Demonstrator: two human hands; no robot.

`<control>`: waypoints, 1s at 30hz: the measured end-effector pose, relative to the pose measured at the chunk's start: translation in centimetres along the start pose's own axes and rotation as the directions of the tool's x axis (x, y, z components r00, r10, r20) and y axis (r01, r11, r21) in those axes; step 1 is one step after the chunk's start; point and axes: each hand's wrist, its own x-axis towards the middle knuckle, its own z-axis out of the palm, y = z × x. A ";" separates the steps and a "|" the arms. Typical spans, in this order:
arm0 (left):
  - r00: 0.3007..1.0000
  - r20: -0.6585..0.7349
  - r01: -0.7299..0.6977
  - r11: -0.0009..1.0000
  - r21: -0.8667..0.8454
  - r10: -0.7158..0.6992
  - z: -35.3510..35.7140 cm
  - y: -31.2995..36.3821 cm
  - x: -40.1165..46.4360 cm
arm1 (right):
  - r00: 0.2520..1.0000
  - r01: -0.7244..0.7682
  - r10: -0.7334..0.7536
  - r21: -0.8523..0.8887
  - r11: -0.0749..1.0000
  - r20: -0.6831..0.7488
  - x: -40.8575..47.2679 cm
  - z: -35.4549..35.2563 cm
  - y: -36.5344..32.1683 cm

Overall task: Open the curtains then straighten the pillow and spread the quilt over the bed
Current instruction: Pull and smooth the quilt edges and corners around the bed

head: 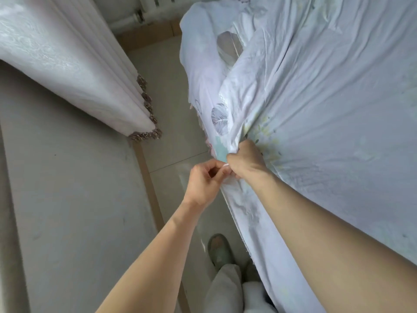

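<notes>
A gathered curtain [79, 71] hangs at far left, well apart from the bed. The left hand [204, 184] pinches the quilt [316, 98] edge in curled fingers [217, 167] just beside the right hand [246, 160]. The right hand's fingers are clenched on a bunched fold at the bed's [266, 256] side; the quilt spreads rightward.

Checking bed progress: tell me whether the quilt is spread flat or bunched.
Bunched. The quilt lies heaped along the bed's edge while both hands, left hand and right hand, grip its edge.
</notes>
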 end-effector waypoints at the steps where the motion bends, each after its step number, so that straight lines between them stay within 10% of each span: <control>1: 0.996 -0.010 0.089 0.994 -0.064 -0.090 -0.2 0.0 0.5 | 1.000 -0.010 0.010 0.086 0.996 -0.003 0.1 -0.3 0.2; 5: 0.884 -0.028 0.445 0.856 -0.263 -0.467 0.3 1.3 3.9 | 0.999 0.035 -0.027 0.377 0.926 -0.026 -1.1 -1.7 1.2; 10: 0.808 0.197 0.588 0.737 -0.333 -0.555 2.1 4.4 10.1 | 0.989 0.082 -0.119 0.347 0.934 0.085 -0.9 -1.7 1.6; 18: 0.800 -0.549 0.031 0.931 -0.364 -0.242 -2.9 5.0 14.2 | 0.932 0.225 -0.228 0.042 0.973 0.282 3.1 -1.6 -0.3; 23: 0.903 -0.430 -0.105 0.983 -0.150 0.030 -4.1 4.5 14.8 | 0.953 0.299 -0.281 0.227 0.927 -0.111 6.1 -3.0 -6.2; 30: 0.985 0.170 -0.013 0.992 -0.126 0.035 -3.7 4.9 14.4 | 0.995 -0.068 0.087 0.313 0.947 -0.046 10.9 -4.2 -10.6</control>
